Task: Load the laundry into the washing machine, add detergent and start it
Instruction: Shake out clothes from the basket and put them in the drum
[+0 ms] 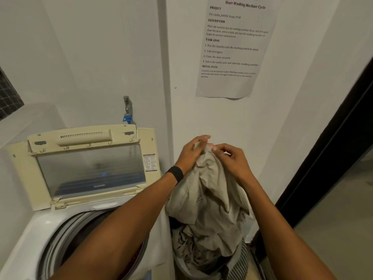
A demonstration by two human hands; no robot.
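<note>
A beige garment [207, 190] hangs lifted above the laundry basket [240, 259] at the lower right, its lower folds still trailing into the basket. My left hand [191, 152] and my right hand [230, 158] both pinch its top edge, close together. To the left stands the top-loading washing machine [40, 229] with its cream lid [86, 164] raised upright and the drum opening [84, 229] exposed. My left forearm crosses over the drum. No detergent is in view.
A water tap with a blue fitting [127, 110] sits on the wall behind the machine. A printed task sheet [234, 45] hangs on the wall ahead. A dark door frame [331, 150] runs down the right, with floor beyond it.
</note>
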